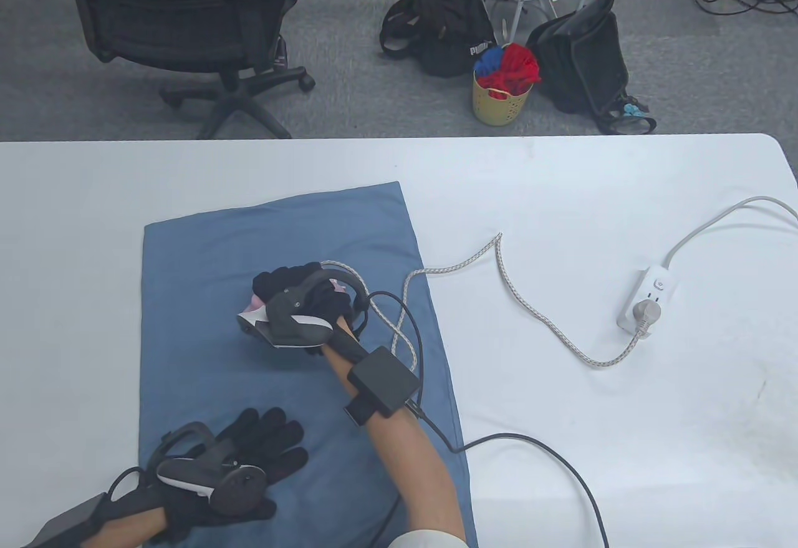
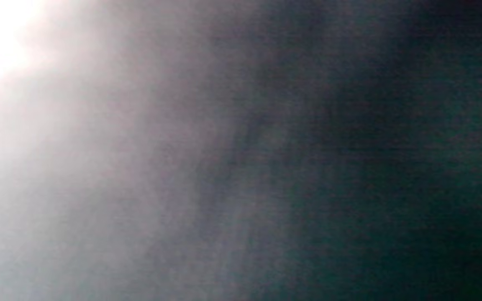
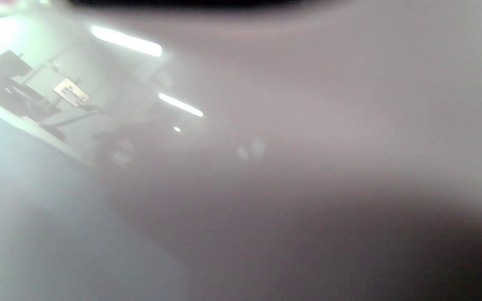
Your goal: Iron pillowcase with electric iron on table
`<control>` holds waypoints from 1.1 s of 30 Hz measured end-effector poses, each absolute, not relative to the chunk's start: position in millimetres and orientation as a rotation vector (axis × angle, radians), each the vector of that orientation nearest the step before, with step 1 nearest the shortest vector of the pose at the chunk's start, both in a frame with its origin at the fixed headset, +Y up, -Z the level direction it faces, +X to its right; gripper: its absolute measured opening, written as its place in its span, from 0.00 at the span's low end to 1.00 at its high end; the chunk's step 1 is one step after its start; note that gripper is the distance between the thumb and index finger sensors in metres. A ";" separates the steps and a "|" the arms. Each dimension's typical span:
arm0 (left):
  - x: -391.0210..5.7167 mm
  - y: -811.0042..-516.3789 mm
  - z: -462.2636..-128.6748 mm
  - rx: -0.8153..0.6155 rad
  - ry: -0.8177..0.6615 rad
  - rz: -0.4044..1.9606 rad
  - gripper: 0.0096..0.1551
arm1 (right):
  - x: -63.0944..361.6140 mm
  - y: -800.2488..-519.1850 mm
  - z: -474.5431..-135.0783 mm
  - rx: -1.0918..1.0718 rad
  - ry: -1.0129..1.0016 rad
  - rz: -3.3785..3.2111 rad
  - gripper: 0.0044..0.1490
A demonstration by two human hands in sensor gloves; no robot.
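Note:
A blue pillowcase (image 1: 206, 261) lies flat on the white table (image 1: 592, 199). My right hand (image 1: 299, 298) grips the handle of a small pink and white iron (image 1: 252, 314) that stands on the middle of the pillowcase. My left hand (image 1: 262, 448) rests flat on the near part of the pillowcase, fingers spread. The iron's braided cord (image 1: 517, 298) runs right to a plug in a white power strip (image 1: 648, 298). Both wrist views are blurred and show little.
The power strip's grey cable (image 1: 717, 217) runs off the right edge. A black glove cable (image 1: 548, 454) loops over the table near my right arm. Beyond the far edge stand an office chair (image 1: 187, 24), bags and a yellow basket (image 1: 502, 96).

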State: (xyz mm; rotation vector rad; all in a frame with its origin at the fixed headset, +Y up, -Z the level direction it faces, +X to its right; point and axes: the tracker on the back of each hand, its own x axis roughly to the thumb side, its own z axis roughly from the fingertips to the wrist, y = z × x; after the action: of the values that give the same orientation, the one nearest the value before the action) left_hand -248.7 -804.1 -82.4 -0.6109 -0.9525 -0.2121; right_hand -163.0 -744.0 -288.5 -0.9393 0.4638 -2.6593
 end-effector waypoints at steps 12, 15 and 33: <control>-251.8 -808.2 -84.0 -0.676 -0.953 -0.178 0.47 | -180.5 -748.1 -327.8 -0.790 0.469 -2.686 0.22; -251.7 -808.2 -84.0 -0.679 -0.954 -0.177 0.47 | -184.7 -749.4 -341.2 -0.740 0.472 -2.700 0.22; -249.7 -801.4 -81.9 -0.714 -0.959 -0.156 0.48 | -121.9 -732.4 -293.5 -0.909 0.372 -2.656 0.23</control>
State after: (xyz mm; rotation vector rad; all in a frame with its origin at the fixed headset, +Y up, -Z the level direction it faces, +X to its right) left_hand -249.7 -801.4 -81.9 -0.7139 -0.9592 -0.1560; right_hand -121.9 -732.4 -293.5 -0.9087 0.3722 -2.6563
